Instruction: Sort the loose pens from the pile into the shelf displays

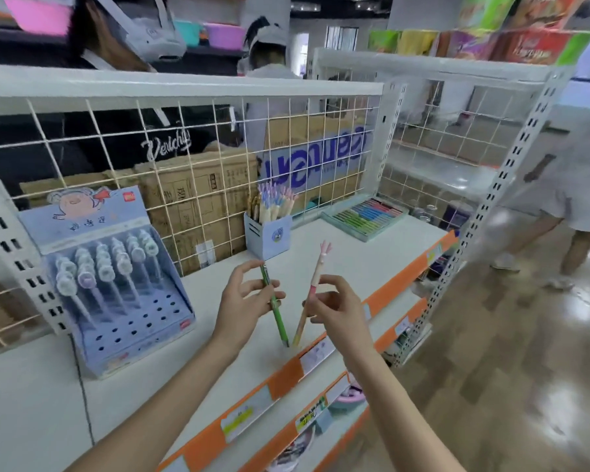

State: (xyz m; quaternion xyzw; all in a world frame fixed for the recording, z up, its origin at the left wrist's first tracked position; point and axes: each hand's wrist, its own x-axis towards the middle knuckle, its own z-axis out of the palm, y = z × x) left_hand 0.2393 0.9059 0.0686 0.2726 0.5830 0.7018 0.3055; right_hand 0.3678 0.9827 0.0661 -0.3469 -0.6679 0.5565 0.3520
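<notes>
A green pen [274,303] is pinched in the left hand [244,303], tip down above the white shelf [355,267]. Just beside it, the right hand [338,310] grasps a beige pen [310,294] with a pink topper, tilted so the two tips nearly meet. Behind stands a blue pen cup [269,235] full of similar pens. To the left sits a blue display stand [116,287]; to the right, a flat tray of coloured pens [365,214].

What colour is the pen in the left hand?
Green. The pen in the left hand shows clearly in the head view.
</notes>
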